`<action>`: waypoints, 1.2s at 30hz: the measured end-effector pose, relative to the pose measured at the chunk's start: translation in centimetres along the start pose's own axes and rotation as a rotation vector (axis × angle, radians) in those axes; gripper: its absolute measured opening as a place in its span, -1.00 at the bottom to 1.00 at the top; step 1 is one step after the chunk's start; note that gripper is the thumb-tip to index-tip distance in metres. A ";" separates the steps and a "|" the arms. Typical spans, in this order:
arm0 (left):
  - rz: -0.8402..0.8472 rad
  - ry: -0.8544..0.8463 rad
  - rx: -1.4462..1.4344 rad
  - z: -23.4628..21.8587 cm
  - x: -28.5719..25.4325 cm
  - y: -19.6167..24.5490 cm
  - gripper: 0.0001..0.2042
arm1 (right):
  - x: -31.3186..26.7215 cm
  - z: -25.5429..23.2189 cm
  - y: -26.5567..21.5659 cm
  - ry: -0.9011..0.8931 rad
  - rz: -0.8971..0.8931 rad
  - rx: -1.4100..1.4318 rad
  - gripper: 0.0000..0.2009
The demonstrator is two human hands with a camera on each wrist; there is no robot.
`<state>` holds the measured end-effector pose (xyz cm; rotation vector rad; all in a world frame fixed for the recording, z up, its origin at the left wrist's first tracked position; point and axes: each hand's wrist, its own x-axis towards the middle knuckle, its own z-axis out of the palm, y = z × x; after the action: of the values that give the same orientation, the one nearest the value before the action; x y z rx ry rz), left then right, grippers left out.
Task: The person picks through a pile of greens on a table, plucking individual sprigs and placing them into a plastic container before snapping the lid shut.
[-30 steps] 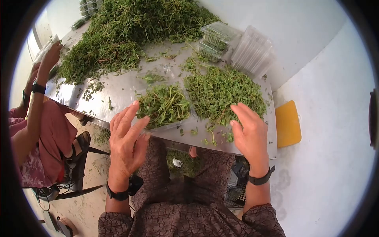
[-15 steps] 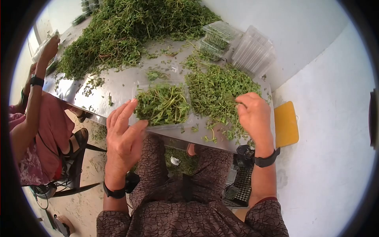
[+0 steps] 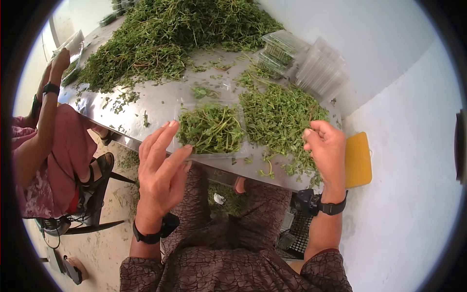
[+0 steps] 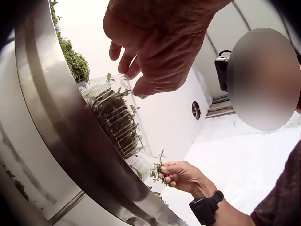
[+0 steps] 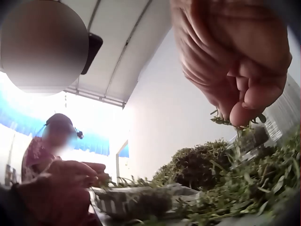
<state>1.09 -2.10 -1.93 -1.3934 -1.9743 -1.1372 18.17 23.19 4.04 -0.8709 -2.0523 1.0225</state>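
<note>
The two hands are standing well apart, one on either side of the packing. The left hand (image 3: 163,170) is holding its fingers extended and slightly spread by the near left part of a clear plastic box (image 3: 219,156); whether the fingertips are touching the rim, I cannot tell. The right hand (image 3: 327,146) is pinching a small sprig (image 4: 159,176) between thumb and fingers, and the left wrist view is showing it as a thin, bare-ended stem with little green leaves hanging below the grip.

Between the hands, nearer the left one, the box is sitting at the edge of the metal worktop (image 3: 158,100). The greens (image 3: 211,129) inside are looking fresh and tangled: pale yellow-green stems are crossing every which way, small rounded leaves are darkening the gaps, and bits are poking above the rim. Its ribbed walls are showing through in the left wrist view.

Just beyond the right hand's fingers, a loose pile (image 3: 279,117) of the same plant is spreading, leafier and more even in green. Farther beyond that hand, filled boxes (image 3: 279,51) are standing beside nested clear containers (image 3: 321,68). Well past the left hand, a big dark-green heap (image 3: 185,39) is rising, with scattered leaves lying in front of it.
</note>
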 end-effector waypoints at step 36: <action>-0.012 0.069 -0.175 -0.1 -1.0 1.0 -0.67 | -0.5 7.8 -4.4 -0.420 -0.067 0.055 -0.73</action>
<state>2.41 -2.60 -2.30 -1.4085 -1.8752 -1.3732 11.07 17.67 3.94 -0.5889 -2.3647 1.3031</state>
